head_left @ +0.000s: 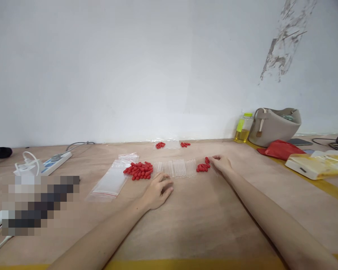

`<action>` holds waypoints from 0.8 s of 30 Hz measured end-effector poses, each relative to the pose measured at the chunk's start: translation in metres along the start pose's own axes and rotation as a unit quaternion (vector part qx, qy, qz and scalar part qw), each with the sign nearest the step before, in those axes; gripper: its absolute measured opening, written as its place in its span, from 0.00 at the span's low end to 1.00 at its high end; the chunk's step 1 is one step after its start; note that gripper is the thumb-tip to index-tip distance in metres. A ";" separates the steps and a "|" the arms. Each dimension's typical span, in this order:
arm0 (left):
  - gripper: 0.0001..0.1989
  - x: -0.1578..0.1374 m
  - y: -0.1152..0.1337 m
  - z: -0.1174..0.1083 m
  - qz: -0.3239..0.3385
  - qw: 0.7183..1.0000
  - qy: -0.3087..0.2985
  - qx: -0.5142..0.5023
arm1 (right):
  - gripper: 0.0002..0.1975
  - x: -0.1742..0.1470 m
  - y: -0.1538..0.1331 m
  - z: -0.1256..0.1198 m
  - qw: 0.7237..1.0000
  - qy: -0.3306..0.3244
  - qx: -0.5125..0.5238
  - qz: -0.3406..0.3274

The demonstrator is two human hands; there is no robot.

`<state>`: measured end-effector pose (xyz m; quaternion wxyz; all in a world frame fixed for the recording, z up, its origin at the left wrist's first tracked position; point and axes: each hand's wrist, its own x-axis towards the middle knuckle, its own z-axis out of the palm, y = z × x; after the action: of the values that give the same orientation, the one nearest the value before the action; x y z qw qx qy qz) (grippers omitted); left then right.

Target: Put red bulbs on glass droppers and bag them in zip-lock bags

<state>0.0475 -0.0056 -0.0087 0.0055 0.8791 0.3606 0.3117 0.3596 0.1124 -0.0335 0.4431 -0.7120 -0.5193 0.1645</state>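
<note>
A row of thin clear tubes (181, 168) lies side by side on the brown surface. At its left end is a heap of small red bulb-shaped pieces (138, 171); a smaller group of red pieces (202, 167) lies at its right end. My left hand (159, 192) rests in front of the tubes, fingers loosely bent and thumb apart, with nothing visible in it. Beside the smaller group, the fingertips of my right hand (221, 163) are pinched together. A red piece touches those fingertips and something clear shows beneath them; what they hold is too small to tell.
Clear zip bags (109, 180) lie left of the heap. Another clear bag (171, 144) sits by the wall between two little red groups. A power strip (56, 163) stands left; a bottle (243, 129), grey bag (274, 127) and red pouch (280, 150) are right.
</note>
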 end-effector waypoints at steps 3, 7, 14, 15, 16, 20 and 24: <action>0.10 0.000 0.001 0.002 -0.005 1.000 0.014 0.018 | 0.19 -0.011 0.004 -0.004 0.999 0.014 0.018 -0.047; 0.08 0.002 -0.003 0.001 -0.028 0.996 0.057 0.056 | 0.16 -0.025 0.005 -0.009 0.992 0.003 0.010 -0.127; 0.08 0.025 -0.016 -0.009 -0.158 0.971 0.090 0.157 | 0.12 -0.027 -0.003 -0.010 0.985 -0.043 -0.030 -0.163; 0.08 0.031 -0.017 -0.007 -0.188 0.964 0.077 0.169 | 0.12 -0.026 -0.003 -0.009 0.986 -0.046 -0.020 -0.162; 0.08 0.038 -0.017 -0.004 -0.224 0.956 0.062 0.181 | 0.11 -0.026 -0.003 -0.009 0.986 -0.048 -0.011 -0.160; 0.11 0.067 -0.018 0.013 -0.284 0.936 0.043 0.204 | 0.12 -0.024 -0.002 -0.009 0.987 -0.048 0.016 -0.151; 0.15 0.087 -0.020 0.023 -0.332 0.913 0.022 0.237 | 0.15 -0.022 0.001 -0.007 0.987 -0.044 0.033 -0.149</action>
<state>0.0952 0.0698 0.0152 -0.1084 0.6770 0.6950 0.2167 0.3560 0.0897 -0.0352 0.4630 -0.6038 -0.6325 0.1451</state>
